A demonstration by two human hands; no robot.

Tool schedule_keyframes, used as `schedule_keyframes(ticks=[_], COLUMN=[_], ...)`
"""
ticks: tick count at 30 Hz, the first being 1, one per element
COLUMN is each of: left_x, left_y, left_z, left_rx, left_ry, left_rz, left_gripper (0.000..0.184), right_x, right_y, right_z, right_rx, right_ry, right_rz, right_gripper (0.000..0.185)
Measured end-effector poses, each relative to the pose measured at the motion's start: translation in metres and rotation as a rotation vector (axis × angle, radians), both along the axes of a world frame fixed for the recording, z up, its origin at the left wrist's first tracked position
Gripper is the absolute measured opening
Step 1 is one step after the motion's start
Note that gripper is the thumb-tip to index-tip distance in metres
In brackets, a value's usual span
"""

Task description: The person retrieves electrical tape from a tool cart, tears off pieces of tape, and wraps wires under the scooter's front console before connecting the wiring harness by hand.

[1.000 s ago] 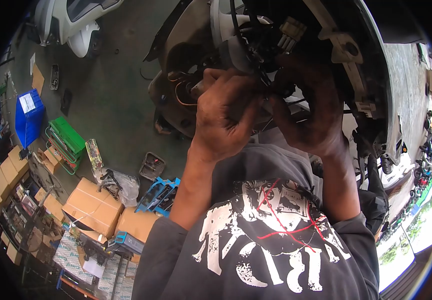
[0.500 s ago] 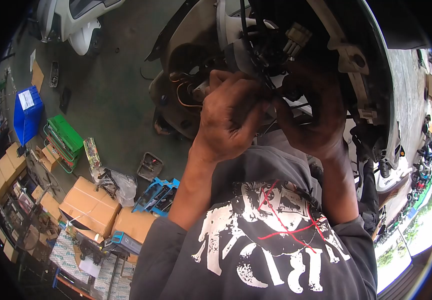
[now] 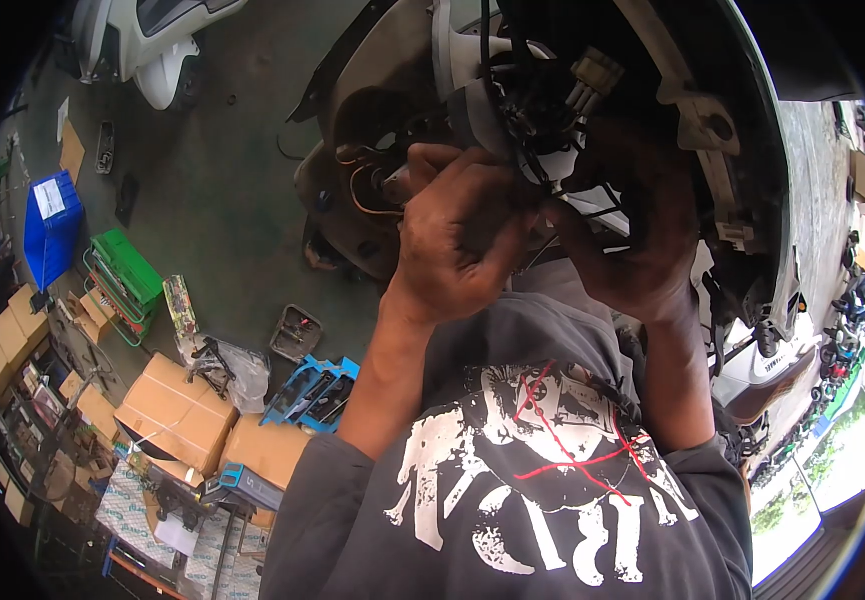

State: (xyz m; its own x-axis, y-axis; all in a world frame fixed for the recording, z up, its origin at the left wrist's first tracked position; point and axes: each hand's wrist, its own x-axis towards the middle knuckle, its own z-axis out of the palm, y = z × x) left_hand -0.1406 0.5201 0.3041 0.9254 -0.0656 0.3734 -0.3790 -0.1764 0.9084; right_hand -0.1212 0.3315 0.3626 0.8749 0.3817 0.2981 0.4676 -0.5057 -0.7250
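My left hand has its fingers curled and pinched at a thin black wire that runs down from the bundle above. Facing it, my right hand bends its thumb and fingers in towards the same wire; deep shadow hides most of its fingertips. Both hands are almost touching, inside an opened scooter body. A pale multi-pin connector hangs just above my right hand. Left of my left hand, a yellowish wire loops out near a round socket.
A white curved panel frame rises close on my right. On the left floor are a blue bin, a green crate, cardboard boxes, a small parts tray and a blue tool case. Another white scooter stands further off.
Both hands stay at the wire, with only slight shifts of the fingers. The view has moved a little.
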Motion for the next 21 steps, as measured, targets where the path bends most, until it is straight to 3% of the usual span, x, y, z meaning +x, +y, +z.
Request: schedule_keyframes(ticks=[8,16,20,21], left_x=[-0.003,-0.002,-0.005,-0.005], left_y=[-0.004,-0.003,-0.005,-0.005], left_z=[0.008,0.006,0.006,0.005], left_rx=[0.202,0.171,0.161,0.159], left_ry=[-0.054,-0.033,-0.017,-0.009], left_rz=[0.065,0.089,0.125,0.13], left_gripper=[0.025,0.02,0.017,0.015], right_x=[0.0,-0.025,-0.031,-0.036], right_y=[0.004,0.029,0.018,0.014], right_z=[0.0,-0.001,-0.005,-0.007], right_rx=[0.005,-0.046,-0.073,-0.031], right_ry=[-0.01,-0.122,-0.34,-0.287], right_rz=[-0.029,-0.401,-0.372,-0.285], right_gripper=[0.059,0.053,0.05,0.048])
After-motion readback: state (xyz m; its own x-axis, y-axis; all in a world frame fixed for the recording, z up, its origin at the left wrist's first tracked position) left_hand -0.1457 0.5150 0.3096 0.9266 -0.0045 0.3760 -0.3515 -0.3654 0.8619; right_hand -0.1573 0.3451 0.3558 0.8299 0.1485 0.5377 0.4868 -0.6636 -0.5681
